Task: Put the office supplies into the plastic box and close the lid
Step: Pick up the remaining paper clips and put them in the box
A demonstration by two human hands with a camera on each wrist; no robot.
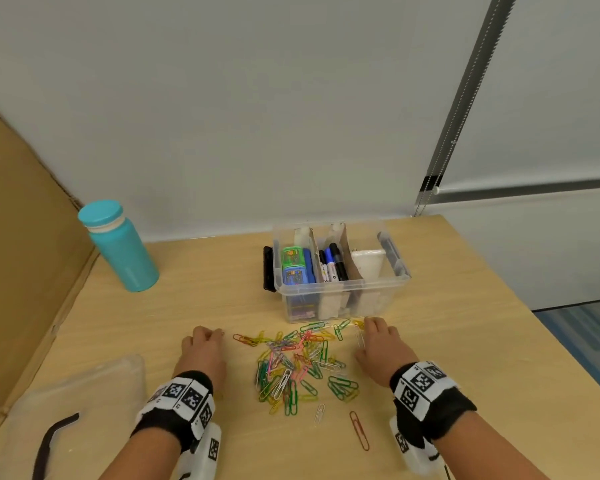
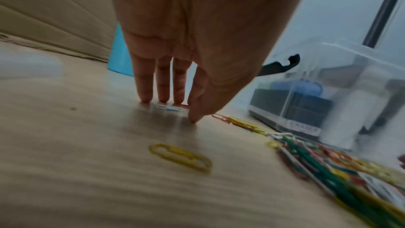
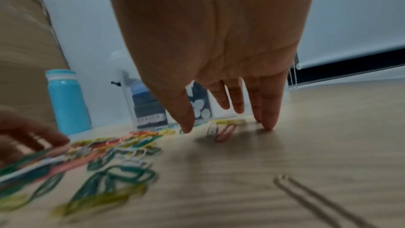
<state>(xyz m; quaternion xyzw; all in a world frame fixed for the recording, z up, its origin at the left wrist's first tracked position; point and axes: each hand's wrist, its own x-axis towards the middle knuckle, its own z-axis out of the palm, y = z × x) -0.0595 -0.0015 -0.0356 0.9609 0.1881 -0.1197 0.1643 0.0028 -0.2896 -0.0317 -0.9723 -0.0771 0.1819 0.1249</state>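
A clear plastic box (image 1: 340, 292) stands open at the back of the table, divided into compartments that hold markers (image 1: 333, 263) and small coloured packs. Several coloured paper clips (image 1: 298, 362) lie in a loose pile in front of it. My left hand (image 1: 215, 332) is at the pile's left edge, its straight fingers (image 2: 163, 86) touching the table over a pale clip (image 2: 168, 107). My right hand (image 1: 369, 323) is at the pile's right edge near the box, its fingertips (image 3: 268, 124) on the table around a red clip (image 3: 225, 132). Neither hand holds anything.
The clear lid (image 1: 77, 403) with a black latch lies at the front left. A teal bottle (image 1: 118, 244) stands back left by a cardboard wall (image 1: 21, 237). A big red clip (image 1: 359, 430) and a white clip (image 1: 319, 414) lie apart near the front. The table edge runs along the right.
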